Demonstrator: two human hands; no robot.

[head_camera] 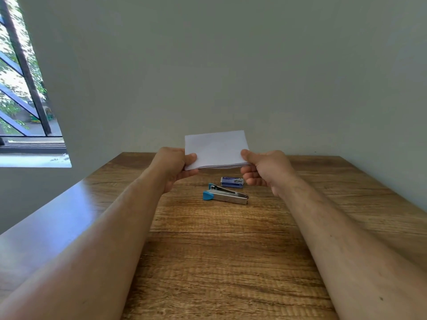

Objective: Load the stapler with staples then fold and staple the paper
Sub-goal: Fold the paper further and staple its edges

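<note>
Far to the left of the left hand, a window point(25, 88) with dark bars shows green trees outside. The left hand point(175, 165) is raised above the wooden table point(231, 250), its thumb lying on top of the folded paper point(216, 150) and its fingers curled underneath, pinching the paper's left edge. The paper is white, folded into several layers that show along its near edge, and it hangs in the air between the two hands, clear of the table, with the pale wall point(231, 65) behind it. Below the paper and between the hands, the stapler point(225, 195) lies on the table, silver with blue ends, its top arm slightly lifted from its base. Just beyond the stapler, nearer the right hand, sits a small blue and white staple box point(232, 182), apart from the stapler. The right hand point(265, 168) pinches the paper's right edge in the same way, thumb on top, fingers curled beneath
</note>
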